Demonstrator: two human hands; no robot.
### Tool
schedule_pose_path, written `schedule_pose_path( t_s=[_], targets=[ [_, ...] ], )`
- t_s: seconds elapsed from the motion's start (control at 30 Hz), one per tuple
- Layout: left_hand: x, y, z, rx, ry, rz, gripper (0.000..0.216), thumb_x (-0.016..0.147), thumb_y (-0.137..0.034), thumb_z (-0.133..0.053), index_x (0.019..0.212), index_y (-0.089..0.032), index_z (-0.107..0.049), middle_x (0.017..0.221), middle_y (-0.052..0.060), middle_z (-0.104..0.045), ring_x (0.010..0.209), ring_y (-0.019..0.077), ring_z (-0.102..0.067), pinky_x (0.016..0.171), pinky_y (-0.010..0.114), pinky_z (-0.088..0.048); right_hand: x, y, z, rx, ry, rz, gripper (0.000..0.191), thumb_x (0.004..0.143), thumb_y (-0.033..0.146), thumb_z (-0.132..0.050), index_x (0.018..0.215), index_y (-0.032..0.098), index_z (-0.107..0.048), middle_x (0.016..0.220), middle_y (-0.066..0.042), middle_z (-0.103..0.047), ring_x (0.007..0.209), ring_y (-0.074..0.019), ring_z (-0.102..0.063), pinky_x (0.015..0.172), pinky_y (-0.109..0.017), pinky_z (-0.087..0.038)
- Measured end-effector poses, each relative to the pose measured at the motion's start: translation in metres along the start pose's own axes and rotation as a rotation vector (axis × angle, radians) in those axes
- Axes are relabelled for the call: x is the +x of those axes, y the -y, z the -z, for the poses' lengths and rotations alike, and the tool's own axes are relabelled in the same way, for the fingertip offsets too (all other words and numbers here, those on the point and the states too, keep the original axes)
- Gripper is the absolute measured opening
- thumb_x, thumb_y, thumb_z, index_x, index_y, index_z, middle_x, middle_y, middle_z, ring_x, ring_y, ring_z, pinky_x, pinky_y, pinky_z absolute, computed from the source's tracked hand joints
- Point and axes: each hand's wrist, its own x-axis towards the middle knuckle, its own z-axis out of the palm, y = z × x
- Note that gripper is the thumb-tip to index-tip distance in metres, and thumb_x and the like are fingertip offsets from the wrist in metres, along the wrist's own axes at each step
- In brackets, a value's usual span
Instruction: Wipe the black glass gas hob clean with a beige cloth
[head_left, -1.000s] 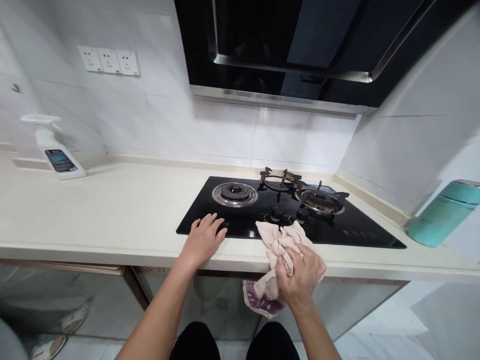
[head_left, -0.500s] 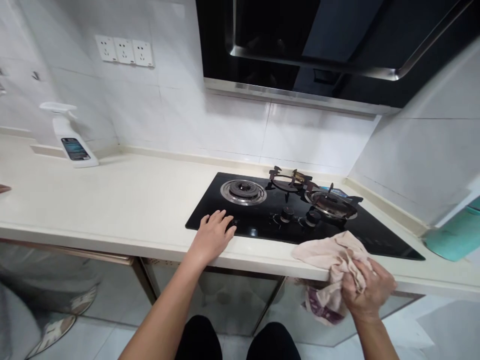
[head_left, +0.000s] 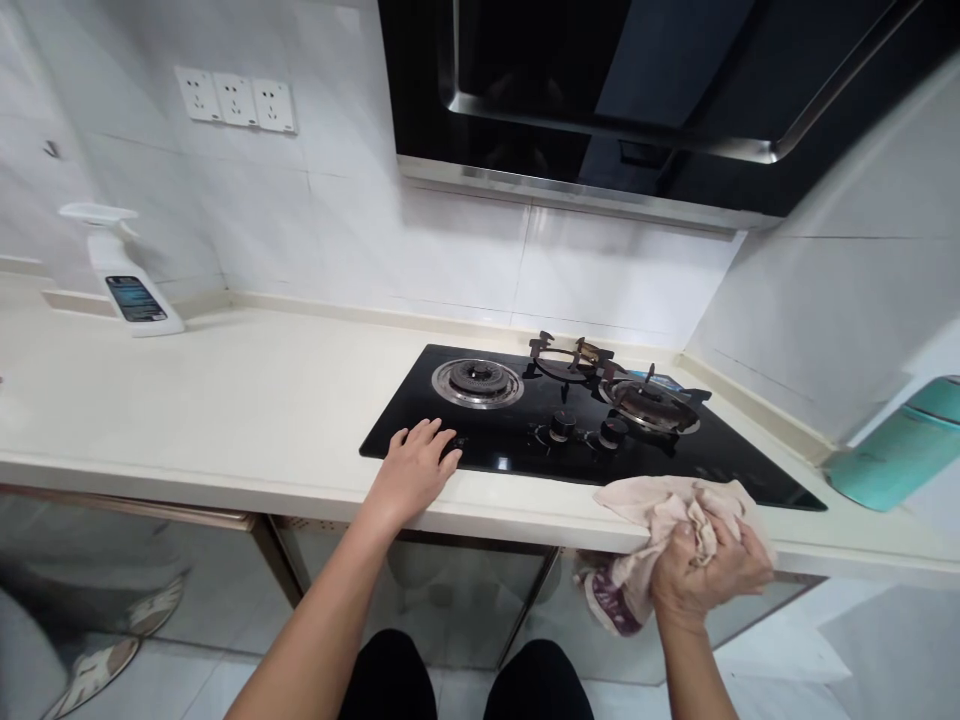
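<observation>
"Along the cream, smooth bench (head_left: 225, 400), what had changed?"

"Our right hand (head_left: 712, 570) had carried the crumpled pale-pink cloth (head_left: 645, 500) rightward over its front edge, so the work, we judged, had passed the round black knobs (head_left: 562, 428)."

"Our grip?"

"Curled tightly round the cloth; our left hand (head_left: 416, 465) lay spread, holding nothing, at the glossy black glass cooktop (head_left: 487, 440)."

"Room?"

"Broad leftward; rightward, a turquoise cylindrical container (head_left: 896, 455) stood near the cooktop's corner."

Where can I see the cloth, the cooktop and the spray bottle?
Cloth (head_left: 654, 508): head view, on its pale crumpled folds beside the right hand (head_left: 712, 570).
Cooktop (head_left: 510, 428): head view, on bare black glass left of the knobs (head_left: 589, 430).
Spray bottle (head_left: 135, 298): head view, on its dark label.
</observation>
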Motion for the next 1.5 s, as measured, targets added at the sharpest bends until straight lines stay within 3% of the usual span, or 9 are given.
schedule_pose_path(
  t_s=[0.37,0.53,0.73,0.9,1.0,1.2,1.5],
  targets=[
    [0.001,-0.001,0.004,0.006,0.007,0.013,0.047,0.106,-0.041,-0.038,0.139,-0.022,-0.064,0.155,0.014,-0.056,0.149,0.0311,-0.045,0.12,0.057,-0.036,-0.033,0.105,0.007,0.179,0.066,0.166,0.04,0.094,0.027,-0.058,0.134,0.025,-0.054,0.133,-0.019,-0.051,0.131,-0.0445,-0.048,0.104,-0.069,-0.04],
    [0.002,-0.002,0.005,0.017,0.012,0.011,0.047,0.106,-0.041,-0.039,0.139,-0.021,-0.064,0.155,0.015,-0.056,0.148,0.0318,-0.046,0.12,0.057,-0.036,-0.046,0.147,0.011,0.269,0.191,0.173,0.037,0.097,0.028,-0.055,0.134,0.028,-0.054,0.133,-0.018,-0.053,0.13,-0.0431,-0.048,0.104,-0.071,-0.033],
    [0.002,-0.004,0.006,0.023,0.01,0.018,0.044,0.105,-0.039,-0.042,0.138,-0.022,-0.065,0.155,0.015,-0.056,0.148,0.0317,-0.046,0.12,0.057,-0.036,-0.043,0.182,0.018,0.349,0.365,0.234,0.025,0.1,0.034,-0.052,0.123,0.024,-0.059,0.131,-0.017,-0.055,0.125,-0.0383,-0.05,0.104,-0.062,-0.033],
    [0.001,-0.005,0.005,0.03,0.013,0.014,0.043,0.106,-0.037,-0.042,0.139,-0.02,-0.064,0.154,0.015,-0.056,0.149,0.0318,-0.046,0.12,0.057,-0.035,-0.022,0.2,0.022,0.301,0.667,0.288,0.026,0.098,0.029,-0.053,0.122,0.023,-0.064,0.127,-0.015,-0.059,0.116,-0.0354,-0.051,0.101,-0.056,-0.032],
    [0.001,-0.004,0.005,0.023,0.0,0.007,0.041,0.105,-0.036,-0.044,0.138,-0.021,-0.065,0.154,0.015,-0.057,0.148,0.0314,-0.047,0.12,0.056,-0.036,-0.005,0.207,0.019,0.232,0.772,0.379,0.021,0.097,0.027,-0.055,0.116,0.023,-0.064,0.118,-0.013,-0.062,0.107,-0.0334,-0.052,0.095,-0.052,-0.034],
    [0.0,-0.003,0.002,0.023,-0.03,-0.004,0.04,0.106,-0.036,-0.045,0.137,-0.021,-0.065,0.152,0.015,-0.059,0.147,0.0311,-0.049,0.119,0.055,-0.038,0.018,0.215,0.013,0.14,0.861,0.492,0.01,0.1,0.028,-0.053,0.101,0.024,-0.063,0.103,-0.009,-0.061,0.099,-0.03,-0.05,0.085,-0.045,-0.032],
    [0.0,-0.003,0.0,0.051,-0.049,-0.008,0.039,0.106,-0.036,-0.046,0.137,-0.021,-0.065,0.152,0.014,-0.06,0.146,0.0299,-0.049,0.118,0.054,-0.038,0.023,0.214,0.009,0.112,0.908,0.511,0.013,0.102,0.031,-0.052,0.103,0.025,-0.063,0.107,-0.007,-0.061,0.103,-0.0288,-0.05,0.085,-0.043,-0.029]
  ],
)
